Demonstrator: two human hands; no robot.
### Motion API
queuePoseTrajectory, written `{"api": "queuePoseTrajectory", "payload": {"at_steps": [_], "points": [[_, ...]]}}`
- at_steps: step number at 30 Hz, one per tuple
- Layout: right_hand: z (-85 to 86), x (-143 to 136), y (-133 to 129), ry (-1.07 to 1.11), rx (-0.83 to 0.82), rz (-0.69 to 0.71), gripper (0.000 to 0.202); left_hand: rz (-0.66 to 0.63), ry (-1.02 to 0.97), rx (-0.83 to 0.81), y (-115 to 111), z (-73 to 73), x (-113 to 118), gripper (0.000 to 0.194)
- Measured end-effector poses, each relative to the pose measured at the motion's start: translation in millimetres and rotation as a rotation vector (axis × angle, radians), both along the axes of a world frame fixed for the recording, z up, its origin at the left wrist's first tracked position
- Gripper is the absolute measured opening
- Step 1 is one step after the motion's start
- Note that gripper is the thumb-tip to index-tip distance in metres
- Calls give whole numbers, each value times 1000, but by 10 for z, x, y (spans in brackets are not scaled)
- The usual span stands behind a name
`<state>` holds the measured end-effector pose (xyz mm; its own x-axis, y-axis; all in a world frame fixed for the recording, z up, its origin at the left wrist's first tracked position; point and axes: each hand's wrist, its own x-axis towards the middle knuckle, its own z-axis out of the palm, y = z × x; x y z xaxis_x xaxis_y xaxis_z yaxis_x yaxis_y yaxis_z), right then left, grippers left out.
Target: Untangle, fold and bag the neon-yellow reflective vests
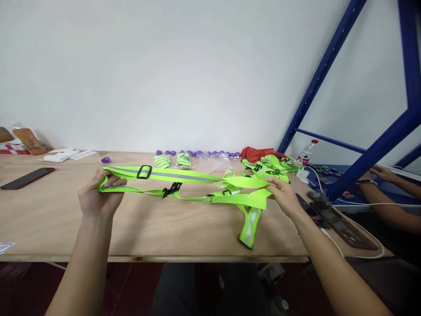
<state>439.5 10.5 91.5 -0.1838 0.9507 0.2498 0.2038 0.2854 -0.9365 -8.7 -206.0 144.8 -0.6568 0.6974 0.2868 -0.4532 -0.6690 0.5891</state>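
Observation:
Stretched between my two hands above the wooden table point(184, 237) is a neon-green reflective vest point(187, 176) made of straps, with grey stripes and black buckles. My left hand point(101, 193) is closed around its looped left end. At the right end, my right hand point(283, 193) pinches the straps between thumb and fingers. A strap end with a dark edge hangs below, near my right hand, slightly blurred. Behind the vest lie two folded green strap bundles point(162, 161) and, farther right, a loose heap of similar straps point(271, 166).
Purple rolls point(199, 153) line the wall beside clear plastic bags point(213, 162). A phone point(28, 178) and an orange drink bottle point(30, 139) are at left. At right are a red-capped bottle point(308, 151), cables, a blue metal frame point(315, 74) and another person's arms point(381, 193).

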Motion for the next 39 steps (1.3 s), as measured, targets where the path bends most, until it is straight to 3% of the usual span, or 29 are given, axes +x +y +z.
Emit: {"api": "queuePoseTrajectory", "payload": {"at_steps": [5, 9, 14, 17, 20, 21, 22, 24, 26, 27, 29, 32, 34, 36, 39], "points": [[130, -122, 23, 283, -181, 89, 32, 5, -50, 22, -17, 12, 72, 23], [188, -111, 2, 317, -304, 189, 29, -58, 15, -172, 9, -193, -18, 24], [133, -115, -54, 387, -305, 194, 17, -57, 473, -657, -2, -606, -256, 35], [73, -198, -101, 416, -300, 209, 21, 2, 750, -890, 63, -705, -272, 35], [68, -337, -136, 431, -316, 255, 28, 203, 1170, -961, 208, -609, 25, 31], [87, -396, -140, 431, -325, 273, 30, 275, 1265, -889, 264, -557, 207, 32], [115, -463, -141, 430, -332, 293, 32, 257, 1323, -793, 321, -508, 421, 36], [196, -622, -138, 442, -322, 340, 36, 51, 1398, -659, 440, -448, 898, 48], [290, -807, -138, 484, -258, 394, 39, -180, 1437, -552, 574, -443, 1347, 87], [335, -900, -141, 508, -218, 424, 41, -262, 1415, -507, 648, -452, 1532, 96], [408, -1066, -150, 523, -150, 479, 42, -324, 1269, -466, 807, -455, 1792, 84], [473, -1206, -160, 411, -90, 522, 38, -402, 1045, -409, 1026, -332, 1913, 52], [498, -1225, -165, 269, -28, 518, 35, -475, 971, -412, 1120, -170, 1862, 48], [528, -1213, -182, 158, 20, 540, 36, -507, 999, -455, 1161, 1, 1757, 47], [618, -1205, -233, 99, 64, 638, 47, -520, 1239, -540, 1175, 171, 1586, 44]]}}
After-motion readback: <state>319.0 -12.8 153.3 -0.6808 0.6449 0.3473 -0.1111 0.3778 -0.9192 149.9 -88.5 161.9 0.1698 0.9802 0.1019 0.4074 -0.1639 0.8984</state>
